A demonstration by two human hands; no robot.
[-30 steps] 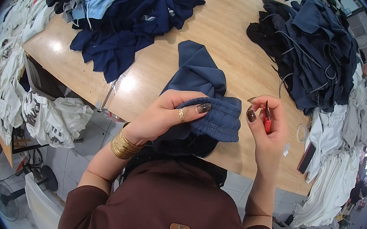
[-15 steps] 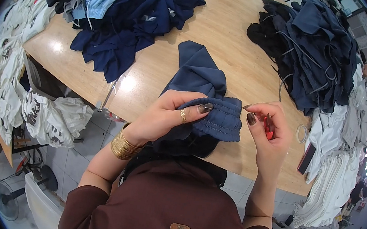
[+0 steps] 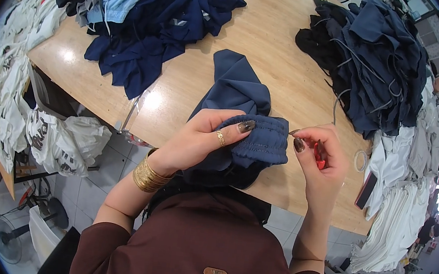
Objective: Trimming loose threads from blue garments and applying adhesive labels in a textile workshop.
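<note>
A navy garment (image 3: 237, 93) with a gathered elastic waistband (image 3: 265, 142) lies bunched at the table's front edge, partly over my lap. My left hand (image 3: 214, 134) grips the waistband, thumb on top and the other fingers hidden beneath the cloth. At the band's right end, my right hand (image 3: 318, 151) pinches thumb and index finger together close to the fabric edge. Whatever sits between those fingertips is too small to make out. Tucked in the right palm are red thread snips (image 3: 320, 155), mostly covered by the curled fingers.
Blue and navy garments (image 3: 156, 27) are heaped at the far left of the wooden table (image 3: 274, 40). Dark garments with cords (image 3: 380, 58) form another heap at far right. A tape roll (image 3: 360, 160) lies near the right edge. White clothes (image 3: 390, 227) are stacked beyond.
My right fingertips have shifted slightly left, closer to the waistband's edge. The left hand keeps its grip and the garment has barely moved.
</note>
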